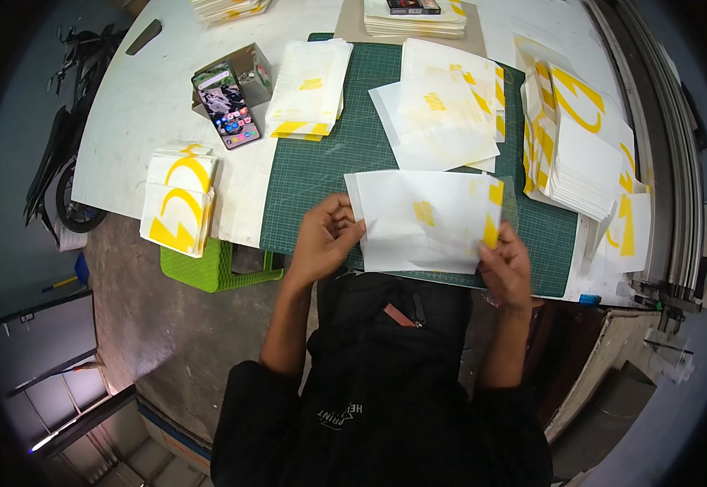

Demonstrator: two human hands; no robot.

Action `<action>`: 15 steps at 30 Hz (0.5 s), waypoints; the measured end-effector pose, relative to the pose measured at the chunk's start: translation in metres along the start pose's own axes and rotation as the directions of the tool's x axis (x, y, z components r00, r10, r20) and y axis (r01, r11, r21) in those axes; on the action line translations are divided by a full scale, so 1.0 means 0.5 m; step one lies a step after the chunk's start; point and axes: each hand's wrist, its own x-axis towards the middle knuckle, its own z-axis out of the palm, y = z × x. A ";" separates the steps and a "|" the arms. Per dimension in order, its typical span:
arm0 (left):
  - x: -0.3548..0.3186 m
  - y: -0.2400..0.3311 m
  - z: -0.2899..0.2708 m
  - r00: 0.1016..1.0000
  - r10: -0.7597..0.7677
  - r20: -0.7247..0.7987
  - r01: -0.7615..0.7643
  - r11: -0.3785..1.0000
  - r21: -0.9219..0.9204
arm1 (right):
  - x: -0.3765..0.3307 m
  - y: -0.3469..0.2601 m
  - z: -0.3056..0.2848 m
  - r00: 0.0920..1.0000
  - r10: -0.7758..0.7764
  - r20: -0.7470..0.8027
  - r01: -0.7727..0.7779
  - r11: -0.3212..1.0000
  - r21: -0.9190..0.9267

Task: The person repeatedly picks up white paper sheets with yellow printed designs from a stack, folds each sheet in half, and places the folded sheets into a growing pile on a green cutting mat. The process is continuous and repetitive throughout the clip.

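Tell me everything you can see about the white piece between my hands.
The white piece is a thin oblong that looks like paper, held lengthwise from left to right. A small yellow print sits near its middle and a yellow band marks its right end. Your left hand pinches its left edge, your right hand its lower right corner. It overlaps the green cutting mat in view.

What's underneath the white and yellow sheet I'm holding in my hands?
The green cutting mat shows past the edges of the sheet; whatever lies directly beneath its middle is covered and cannot be seen.
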 end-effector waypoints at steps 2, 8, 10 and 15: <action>0.004 0.013 0.013 1.000 -0.021 0.012 0.021 0.999 -0.036 | 0.000 0.011 0.002 0.996 0.084 0.029 -0.074 0.966 -0.246; 0.013 0.005 -0.011 0.996 -0.068 0.053 0.070 0.997 -0.038 | 0.005 0.036 -0.003 0.977 0.124 0.171 -0.157 0.968 0.198; 0.014 0.007 -0.017 0.995 -0.079 0.056 0.081 0.996 -0.038 | 0.004 0.040 -0.013 0.965 0.091 0.244 -0.181 0.910 0.374; 0.016 0.005 0.013 0.985 0.054 -0.167 -0.044 0.997 0.058 | 0.015 0.049 -0.011 0.980 0.138 0.140 -0.173 0.945 0.279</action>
